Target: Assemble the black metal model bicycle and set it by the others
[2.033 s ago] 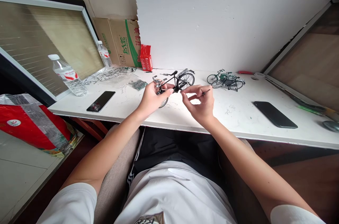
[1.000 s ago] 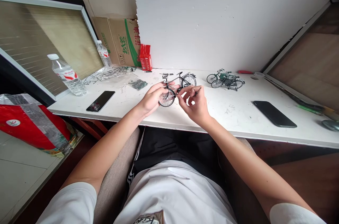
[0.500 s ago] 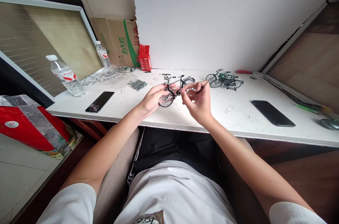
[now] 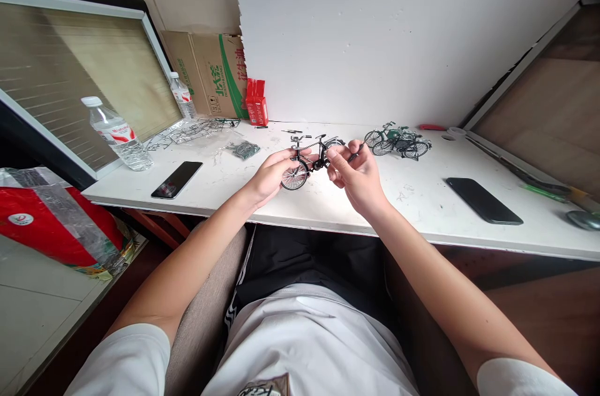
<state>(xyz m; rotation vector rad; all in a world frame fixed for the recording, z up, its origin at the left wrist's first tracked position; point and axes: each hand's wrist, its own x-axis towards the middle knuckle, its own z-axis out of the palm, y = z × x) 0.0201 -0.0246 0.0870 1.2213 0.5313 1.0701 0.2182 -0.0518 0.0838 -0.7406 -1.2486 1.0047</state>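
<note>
A black model bicycle (image 4: 307, 147) is held upright above the desk near its front edge. My left hand (image 4: 269, 176) is closed on its front end, with the thumb by the front wheel (image 4: 294, 176). My right hand (image 4: 359, 174) is at the rear wheel, its thumb and index finger pinched by the rim and covering part of it. A slim dark tool (image 4: 356, 153) lies between the fingers of that hand; its exact kind is unclear. Behind and to the right stand more model bicycles (image 4: 397, 140), one green and another dark.
A phone (image 4: 177, 180) lies on the left of the white desk (image 4: 290, 212), another phone (image 4: 484, 200) on the right. Water bottles (image 4: 117, 135), loose part frames (image 4: 197, 130), a bagged part (image 4: 244, 149), a red box (image 4: 257, 102) and a carton (image 4: 206, 74) stand at left and back.
My right hand has shifted right, from near the pedals to the rear wheel, with the slim tool still in it. My left hand and the bicycle have stayed nearly in place.
</note>
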